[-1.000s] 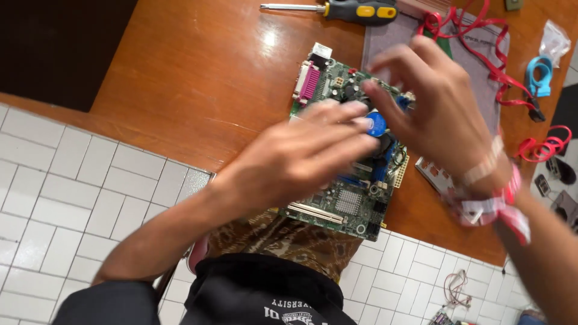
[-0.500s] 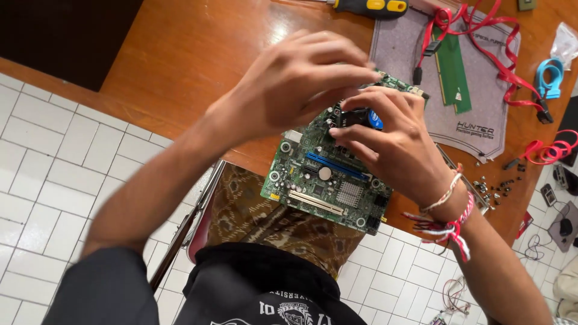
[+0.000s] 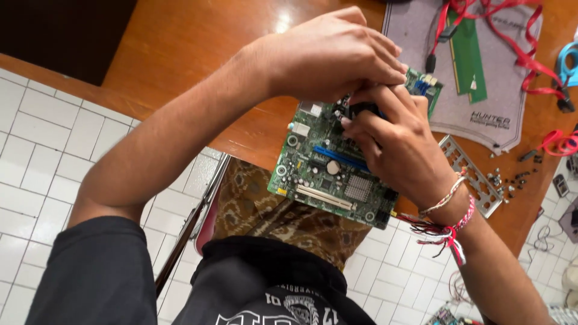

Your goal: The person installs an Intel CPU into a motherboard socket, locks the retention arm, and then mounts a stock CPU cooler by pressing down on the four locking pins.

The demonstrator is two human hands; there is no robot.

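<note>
Curling over the green motherboard (image 3: pixel 328 174), the left hand (image 3: pixel 328 54) is closed above its top edge; the right hand (image 3: pixel 397 141), fingers bent, pinches a dark part there.

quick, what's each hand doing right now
Left hand: curled shut over a part on the motherboard; what it holds is hidden.
Right hand: fingers pinching a dark part there.

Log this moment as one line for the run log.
left hand: over board top | right hand: fingers on dark part | motherboard: overhangs table edge
</note>
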